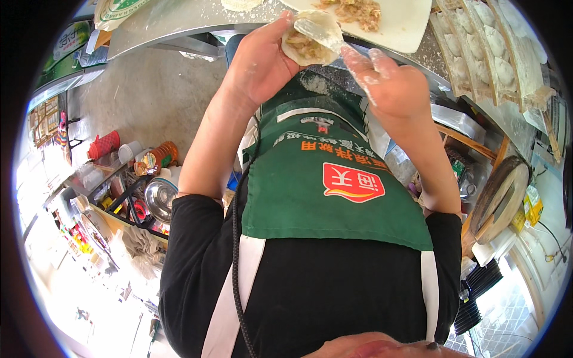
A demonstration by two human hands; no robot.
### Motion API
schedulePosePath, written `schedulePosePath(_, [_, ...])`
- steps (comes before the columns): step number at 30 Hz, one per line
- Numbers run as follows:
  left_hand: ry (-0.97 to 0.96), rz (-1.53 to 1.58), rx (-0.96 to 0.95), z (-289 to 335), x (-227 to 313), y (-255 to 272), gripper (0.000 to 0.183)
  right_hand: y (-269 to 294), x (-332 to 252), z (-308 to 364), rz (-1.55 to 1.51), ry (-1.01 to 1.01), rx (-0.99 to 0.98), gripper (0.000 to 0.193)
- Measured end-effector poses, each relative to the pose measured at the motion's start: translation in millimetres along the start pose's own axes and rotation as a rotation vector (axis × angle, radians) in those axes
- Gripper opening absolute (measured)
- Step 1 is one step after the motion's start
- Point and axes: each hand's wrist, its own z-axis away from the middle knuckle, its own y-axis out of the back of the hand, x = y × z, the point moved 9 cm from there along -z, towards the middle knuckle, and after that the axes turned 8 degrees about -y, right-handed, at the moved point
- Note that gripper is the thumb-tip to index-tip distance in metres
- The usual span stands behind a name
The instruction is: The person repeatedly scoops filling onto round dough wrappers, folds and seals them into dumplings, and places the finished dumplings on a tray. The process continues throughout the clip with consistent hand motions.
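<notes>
My left hand (262, 62) cups a round, pale dough wrapper (293, 55), its thumb along the near-left rim. Chopped, brownish filling (305, 45) lies in the middle of the wrapper. A pale, flat filling spatula (316, 31) is gripped in my right hand (391, 83), its blade resting over the wrapper and filling. Flour whitens the fingers of that hand. Just beyond, more filling (358, 13) sits on a white rectangular tray (401, 30). Another dough wrapper (242, 3) lies on the floured worktop at the upper edge.
Wooden slatted trays (484, 51) with several shaped dumplings stand at the right. The metal worktop (173, 21) runs across the far side. A green apron (334, 173) covers my front. Shelves with a metal bowl (160, 200) are at left; a round wooden board (498, 200) leans at right.
</notes>
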Motion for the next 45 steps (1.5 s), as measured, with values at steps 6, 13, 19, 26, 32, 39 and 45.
schedulePosePath(6, [0.013, 0.11, 0.033, -3, 2, 7, 0.041, -8, 10, 10, -0.014, -0.01, -0.118, 0.029])
schedulePosePath(13, [0.031, 0.066, 0.031, -3, 0, 13, 0.041, -34, 75, 30, -1.012, -0.838, -0.515, 0.04])
schedulePosePath(19, [0.061, 0.051, -0.05, 0, -8, 2, 0.041, -54, 74, 15, -1.161, -0.834, -0.666, 0.045])
schedulePosePath(26, [0.04, 0.121, -0.01, -3, -7, 9, 0.041, -86, 85, 39, -1.459, -1.065, -0.593, 0.046])
schedulePosePath(32, [-0.051, 0.288, 0.049, -4, 4, 17, 0.041, -72, 66, 36, -1.624, -1.059, -0.495, 0.037])
schedulePosePath(39, [-0.103, 0.18, 0.095, 2, 2, 4, 0.037, -84, 57, 23, -1.552, -0.976, -0.492, 0.039])
schedulePosePath(45, [-0.142, 0.182, 0.115, 1, 6, 15, 0.034, -69, 51, 26, -1.689, -1.063, -0.412, 0.042])
